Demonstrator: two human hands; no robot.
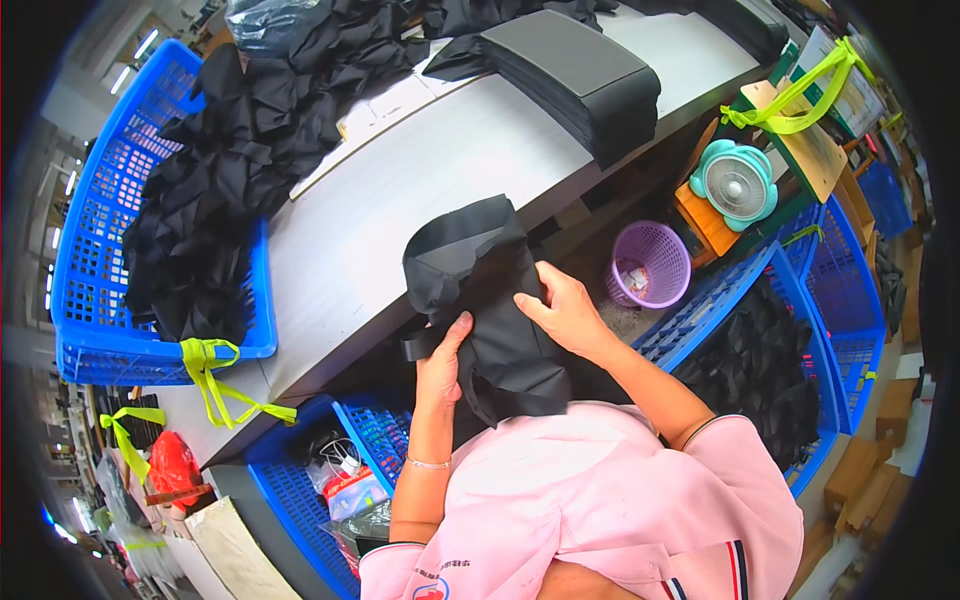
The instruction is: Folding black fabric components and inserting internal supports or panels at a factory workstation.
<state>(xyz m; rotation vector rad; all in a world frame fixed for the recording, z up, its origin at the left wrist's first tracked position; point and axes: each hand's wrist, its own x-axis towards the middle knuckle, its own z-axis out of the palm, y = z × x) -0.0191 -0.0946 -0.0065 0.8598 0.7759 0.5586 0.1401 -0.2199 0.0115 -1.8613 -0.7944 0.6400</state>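
In front of my body I hold up a piece of black fabric (500, 330), whose top edge curves open like a pouch. My left hand (442, 365) grips its left side, thumb pressed on the front. The right side is pinched by my right hand (563, 312), with the thumb lying on the face and the fingers partly hidden behind. A short black strip (416, 346) sticks out beside my left hand. Beyond the fabric stretches a white table (440, 160). On its far side lies a thick stack of black fabric pieces (590, 80).
At left, a blue basket (100, 350) overflows with crumpled black fabric (240, 150). A second blue basket (290, 490) sits below the table edge. To the right are a purple wastebasket (650, 260), a turquoise fan (737, 185) and blue crates (800, 340) holding black fabric.
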